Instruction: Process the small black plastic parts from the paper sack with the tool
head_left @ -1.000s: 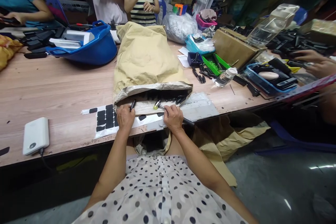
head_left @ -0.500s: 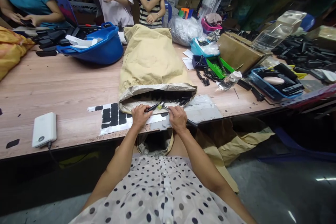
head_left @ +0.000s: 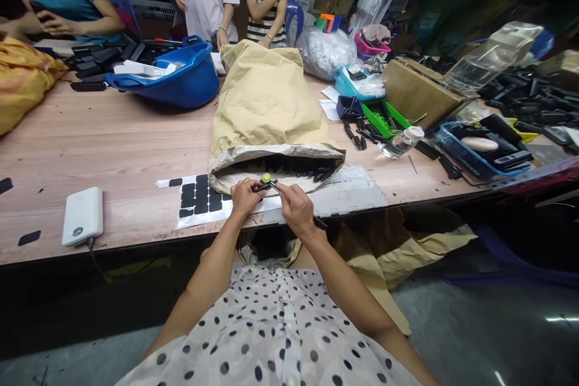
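Note:
My left hand is closed on a small black plastic part in front of the sack's mouth. In my right hand is a small hammer with a round yellow face and a metal shaft; its black handle end sticks out behind the hand. The hammer's head is right at the black part; whether they touch I cannot tell. Just beyond both hands lies a tan paper sack, its mouth open toward me, with black pieces inside. Beside my left hand is a white sheet of black stickers.
A white power bank with a cable lies at the left. Farther back is a blue basin. On the right are a green tray, a water bottle and a blue tray. Several people are across the table.
My right hand has moved left and turned, bringing the hammer's yellow face up over the part by my left hand. Across the table, a person in a pale shirt has lowered their hands.

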`<state>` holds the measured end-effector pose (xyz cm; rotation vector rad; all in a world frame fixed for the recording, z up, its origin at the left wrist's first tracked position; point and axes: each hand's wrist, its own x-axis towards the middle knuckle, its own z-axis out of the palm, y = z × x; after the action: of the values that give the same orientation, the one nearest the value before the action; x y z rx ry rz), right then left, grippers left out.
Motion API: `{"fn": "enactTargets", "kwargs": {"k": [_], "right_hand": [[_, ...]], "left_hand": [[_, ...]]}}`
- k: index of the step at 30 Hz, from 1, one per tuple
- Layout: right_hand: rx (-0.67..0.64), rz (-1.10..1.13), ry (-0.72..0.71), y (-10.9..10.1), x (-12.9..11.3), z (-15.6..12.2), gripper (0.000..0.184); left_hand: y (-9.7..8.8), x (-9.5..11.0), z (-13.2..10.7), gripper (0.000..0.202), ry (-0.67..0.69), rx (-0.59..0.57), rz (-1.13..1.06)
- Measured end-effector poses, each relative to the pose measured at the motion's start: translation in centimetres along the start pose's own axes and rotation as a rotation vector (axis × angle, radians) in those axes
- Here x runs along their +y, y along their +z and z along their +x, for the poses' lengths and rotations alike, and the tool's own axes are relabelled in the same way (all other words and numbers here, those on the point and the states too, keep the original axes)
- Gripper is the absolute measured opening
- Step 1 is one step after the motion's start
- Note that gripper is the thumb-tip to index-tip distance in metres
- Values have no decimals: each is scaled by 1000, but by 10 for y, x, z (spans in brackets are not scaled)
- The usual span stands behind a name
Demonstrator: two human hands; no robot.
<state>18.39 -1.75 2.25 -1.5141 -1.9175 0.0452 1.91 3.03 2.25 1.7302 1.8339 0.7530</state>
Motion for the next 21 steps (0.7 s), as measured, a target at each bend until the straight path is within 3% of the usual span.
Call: {"fn": "enactTargets", "kwargs": {"k": [14,21], "right_hand": [[-26,-4,97,9,4,-5,33],[-22,42,121,3,3,-1,33]], "left_hand": [[-3,3,2,20,-19,-44,2],[-5,5,0,19,-32,-59,23]]}}
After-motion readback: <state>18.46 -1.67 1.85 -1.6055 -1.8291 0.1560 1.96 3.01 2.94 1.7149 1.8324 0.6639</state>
